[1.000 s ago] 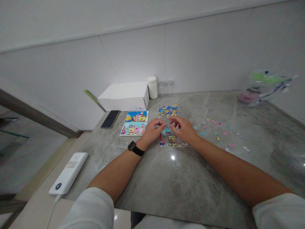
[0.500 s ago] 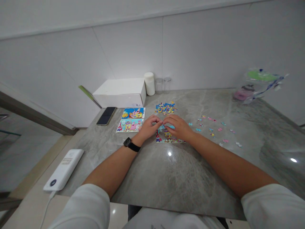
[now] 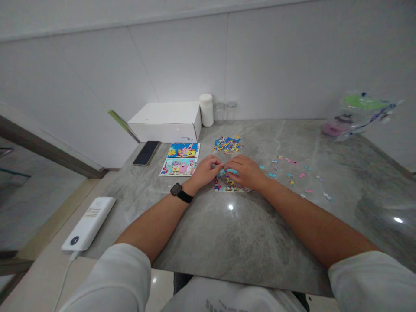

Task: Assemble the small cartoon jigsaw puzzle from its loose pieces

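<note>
A partly covered jigsaw puzzle (image 3: 224, 188) with cartoon figures lies flat on the grey table, below my hands. My left hand (image 3: 208, 170) reaches its upper left part, thumb and index finger pinched together. From the other side my right hand (image 3: 245, 171) curls over the puzzle, its fingertips drawn together and almost meeting those of the left. Whatever sits between the fingertips is too small and hidden to make out. Left of the puzzle is a printed picture card (image 3: 179, 167) with similar figures. Loose jigsaw pieces (image 3: 291, 183) are scattered right of my right hand.
Behind the puzzle is a heap of jigsaw pieces (image 3: 228, 144). A white box (image 3: 165, 130), a white bottle (image 3: 206, 110) and two clear jars stand along the wall. A phone (image 3: 147, 153) and a cabled power bank (image 3: 89, 223) lie left; a plastic bag (image 3: 354, 115) sits far right.
The view has shifted slightly, so most things appear a little higher and farther right. Both hands stay pinched close together over the puzzle, with only slight finger movement.
</note>
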`<action>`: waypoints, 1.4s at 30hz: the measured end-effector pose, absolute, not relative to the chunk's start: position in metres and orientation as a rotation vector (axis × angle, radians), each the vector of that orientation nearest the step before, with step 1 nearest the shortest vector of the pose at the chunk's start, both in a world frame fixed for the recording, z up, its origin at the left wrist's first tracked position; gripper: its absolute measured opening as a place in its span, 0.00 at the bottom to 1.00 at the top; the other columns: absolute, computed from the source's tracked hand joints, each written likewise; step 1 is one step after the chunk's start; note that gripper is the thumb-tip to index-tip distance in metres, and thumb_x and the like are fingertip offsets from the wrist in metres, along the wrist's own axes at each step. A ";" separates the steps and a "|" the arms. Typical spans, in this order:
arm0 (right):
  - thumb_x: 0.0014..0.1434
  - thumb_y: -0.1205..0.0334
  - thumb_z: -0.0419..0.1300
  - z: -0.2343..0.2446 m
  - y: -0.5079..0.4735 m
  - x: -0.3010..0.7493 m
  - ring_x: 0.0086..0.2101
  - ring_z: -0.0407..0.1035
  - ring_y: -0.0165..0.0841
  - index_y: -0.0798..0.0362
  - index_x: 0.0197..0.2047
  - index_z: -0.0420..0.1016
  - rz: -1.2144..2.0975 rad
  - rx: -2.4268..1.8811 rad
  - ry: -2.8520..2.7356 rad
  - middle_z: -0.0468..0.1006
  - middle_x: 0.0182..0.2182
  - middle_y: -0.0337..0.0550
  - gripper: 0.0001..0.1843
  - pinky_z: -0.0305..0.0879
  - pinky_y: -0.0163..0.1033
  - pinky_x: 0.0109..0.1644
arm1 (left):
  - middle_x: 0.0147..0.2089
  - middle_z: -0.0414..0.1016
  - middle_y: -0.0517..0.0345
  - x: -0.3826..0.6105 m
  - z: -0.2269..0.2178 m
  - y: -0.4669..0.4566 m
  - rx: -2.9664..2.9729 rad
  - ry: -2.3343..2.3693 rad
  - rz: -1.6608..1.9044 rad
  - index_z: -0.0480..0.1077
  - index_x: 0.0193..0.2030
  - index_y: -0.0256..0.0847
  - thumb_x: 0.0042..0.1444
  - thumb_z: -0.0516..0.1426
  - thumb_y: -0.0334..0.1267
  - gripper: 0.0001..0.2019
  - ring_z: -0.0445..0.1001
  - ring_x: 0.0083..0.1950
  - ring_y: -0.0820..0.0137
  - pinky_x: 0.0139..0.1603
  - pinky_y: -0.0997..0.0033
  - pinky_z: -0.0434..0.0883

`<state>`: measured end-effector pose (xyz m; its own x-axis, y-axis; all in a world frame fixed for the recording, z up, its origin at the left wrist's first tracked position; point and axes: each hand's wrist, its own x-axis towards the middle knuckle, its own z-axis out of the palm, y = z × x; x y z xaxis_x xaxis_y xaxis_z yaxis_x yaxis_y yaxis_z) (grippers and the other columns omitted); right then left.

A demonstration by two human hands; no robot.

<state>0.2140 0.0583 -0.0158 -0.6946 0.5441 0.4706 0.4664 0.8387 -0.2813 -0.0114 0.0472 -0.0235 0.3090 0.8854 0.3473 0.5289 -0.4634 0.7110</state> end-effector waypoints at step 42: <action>0.65 0.68 0.62 -0.027 0.058 0.209 0.46 0.73 0.43 0.50 0.46 0.87 0.072 -0.861 -2.722 0.85 0.44 0.48 0.12 0.62 0.46 0.51 | 0.44 0.78 0.49 -0.017 -0.033 0.050 2.418 1.520 0.684 0.82 0.39 0.44 0.60 0.66 0.42 0.06 0.76 0.49 0.57 0.54 0.54 0.71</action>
